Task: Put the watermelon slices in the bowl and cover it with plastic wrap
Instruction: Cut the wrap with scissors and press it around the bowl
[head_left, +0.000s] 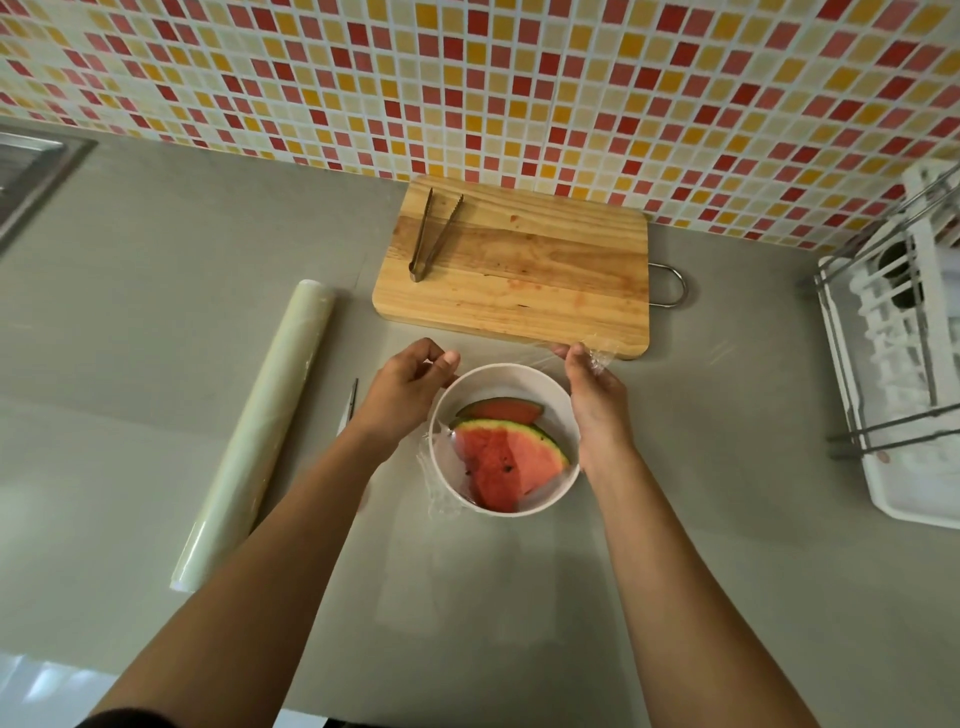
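Observation:
A white bowl (563, 410) stands on the grey counter in front of me. Two watermelon slices lie in it: a large wedge (506, 465) and a thinner one (504, 410) behind it. A clear sheet of plastic wrap (439, 488) is stretched over the bowl and bunches along its left and near rim. My left hand (408, 387) pinches the wrap's far-left corner beside the rim. At the bowl's far right, my right hand (592, 387) pinches a crumpled corner of wrap (600, 358).
A wooden cutting board (519, 270) with metal tongs (434, 236) lies behind the bowl, against the tiled wall. The plastic wrap roll (260, 431) lies to the left, scissors (350, 405) beside my left wrist. A white dish rack (904, 353) stands at the right; a sink edge (31, 171) shows far left.

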